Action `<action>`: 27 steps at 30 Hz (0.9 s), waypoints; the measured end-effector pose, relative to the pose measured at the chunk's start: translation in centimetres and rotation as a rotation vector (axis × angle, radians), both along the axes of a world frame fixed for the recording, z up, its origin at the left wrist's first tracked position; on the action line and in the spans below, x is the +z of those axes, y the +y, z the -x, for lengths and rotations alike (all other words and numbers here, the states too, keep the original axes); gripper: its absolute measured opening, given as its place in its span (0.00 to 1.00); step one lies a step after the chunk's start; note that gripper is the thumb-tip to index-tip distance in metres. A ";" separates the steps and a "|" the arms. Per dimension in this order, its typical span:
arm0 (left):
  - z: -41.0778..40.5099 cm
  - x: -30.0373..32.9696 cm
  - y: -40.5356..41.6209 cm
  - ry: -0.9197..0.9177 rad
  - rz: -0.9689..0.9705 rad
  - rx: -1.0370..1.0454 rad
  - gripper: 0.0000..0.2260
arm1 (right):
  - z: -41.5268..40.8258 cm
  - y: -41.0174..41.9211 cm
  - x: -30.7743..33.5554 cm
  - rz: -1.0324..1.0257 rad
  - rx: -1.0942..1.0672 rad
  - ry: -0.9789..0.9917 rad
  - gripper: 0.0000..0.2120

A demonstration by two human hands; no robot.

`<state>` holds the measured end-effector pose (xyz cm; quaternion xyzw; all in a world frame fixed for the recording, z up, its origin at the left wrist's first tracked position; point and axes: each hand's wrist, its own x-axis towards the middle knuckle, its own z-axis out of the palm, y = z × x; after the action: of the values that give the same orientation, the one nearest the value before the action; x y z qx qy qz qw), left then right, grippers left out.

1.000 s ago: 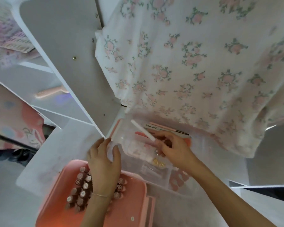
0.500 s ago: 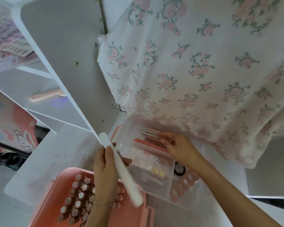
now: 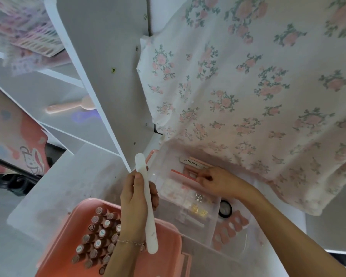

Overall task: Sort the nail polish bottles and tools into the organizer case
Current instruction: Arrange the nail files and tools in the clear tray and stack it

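Note:
My left hand [image 3: 137,198] grips a long white nail file [image 3: 146,204], held upright above the pink organizer case [image 3: 162,262]. Several nail polish bottles [image 3: 100,236] stand packed in the case's left part. My right hand [image 3: 218,181] reaches into the clear plastic tray [image 3: 206,232] and pinches the edge of a pink tool [image 3: 183,173] beside a grey nail file [image 3: 192,163] with printed lettering. The tray's small compartments hold false nail tips [image 3: 172,188] and tiny gold and silver charms [image 3: 199,202]. Pink toe separators [image 3: 228,230] and a round black pot [image 3: 225,209] lie at the tray's right.
A floral cloth [image 3: 258,86] hangs over the far side and covers the tray's back edge. A white shelf unit [image 3: 100,76] stands at the left, with a pink brush [image 3: 70,106] and colour charts [image 3: 38,39] on its shelves. Everything rests on a white tabletop [image 3: 68,186].
The white file passed from my right hand to my left, which lifted off the bottles and now holds it upright. My right hand moved to the pink tool in the tray.

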<state>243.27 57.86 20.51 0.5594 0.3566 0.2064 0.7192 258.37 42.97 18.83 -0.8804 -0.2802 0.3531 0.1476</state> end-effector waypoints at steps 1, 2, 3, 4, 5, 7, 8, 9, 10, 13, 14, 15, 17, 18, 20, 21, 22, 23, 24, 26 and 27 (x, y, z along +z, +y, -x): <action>0.0 0.0 0.0 -0.003 -0.003 -0.001 0.11 | 0.0 -0.1 0.0 0.001 0.011 0.012 0.14; -0.1 0.0 0.0 -0.004 -0.002 -0.001 0.11 | 0.0 -0.2 0.1 0.000 0.022 0.015 0.14; -0.1 0.0 0.0 -0.005 0.001 0.002 0.10 | 0.0 -0.2 0.2 -0.001 0.028 0.012 0.14; -0.1 0.0 0.0 -0.008 0.006 0.004 0.10 | 0.1 -0.4 0.4 -0.002 0.034 0.002 0.15; -0.1 0.0 0.0 -0.013 0.008 0.003 0.10 | 0.2 -0.5 0.6 -0.007 0.038 -0.011 0.16; -0.2 0.0 0.0 -0.018 0.008 -0.002 0.11 | 0.5 -0.7 0.9 -0.022 0.040 -0.032 0.17; -0.2 0.0 0.0 -0.019 0.016 0.000 0.11 | 0.7 -0.8 1.0 -0.020 0.048 -0.036 0.18; -0.2 0.1 -0.1 -0.023 0.031 0.002 0.11 | 0.8 -0.8 1.0 -0.021 0.059 -0.037 0.17; -0.2 0.1 -0.1 -0.032 0.053 0.004 0.11 | 1.0 -0.8 0.9 -0.033 0.064 -0.034 0.16; -0.3 0.3 0.0 -0.092 0.192 0.014 0.14 | 1.3 -1.0 0.6 -0.148 -0.010 0.016 0.12; -0.3 0.4 0.1 -0.120 0.262 0.019 0.14 | 1.3 -1.1 0.6 -0.197 -0.046 0.034 0.10; -0.2 0.4 0.1 -0.144 0.316 0.022 0.15 | 1.4 -1.2 0.6 -0.239 -0.079 0.053 0.09; -0.1 0.5 0.2 -0.164 0.341 0.015 0.15 | 1.5 -1.4 0.7 -0.311 -0.129 0.073 0.06; 0.0 0.5 0.2 -0.163 0.335 0.012 0.15 | 1.5 -1.5 0.9 -0.334 -0.146 0.064 0.06; 0.2 0.5 0.3 -0.165 0.334 0.013 0.15 | 1.6 -1.6 1.5 -0.341 -0.159 0.023 0.07; 0.3 0.6 0.4 -0.180 0.342 0.012 0.14 | 1.7 -1.7 2.0 -0.356 -0.161 -0.012 0.09; 0.5 0.7 0.4 -0.207 0.357 0.006 0.12 | 1.8 -1.7 2.6 -0.399 -0.161 -0.055 0.11; 0.6 0.8 0.4 -0.240 0.373 -0.001 0.11 | 2.1 -1.7 3.2 -0.464 -0.164 -0.096 0.12; 0.7 1.0 0.4 -0.270 0.387 -0.009 0.10 | 2.4 -1.5 3.9 -0.535 -0.168 -0.117 0.12; 0.7 1.4 0.1 -0.311 0.415 -0.003 0.07 | 3.3 -1.0 4.8 -0.636 -0.193 -0.115 0.13; 0.7 1.5 -0.1 -0.322 0.431 0.005 0.06 | 3.9 -0.7 5.1 -0.664 -0.209 -0.096 0.14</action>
<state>242.59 57.76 22.03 0.3526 0.2746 0.2137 0.8687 254.51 42.30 23.95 -0.8238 -0.2946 0.1840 0.4479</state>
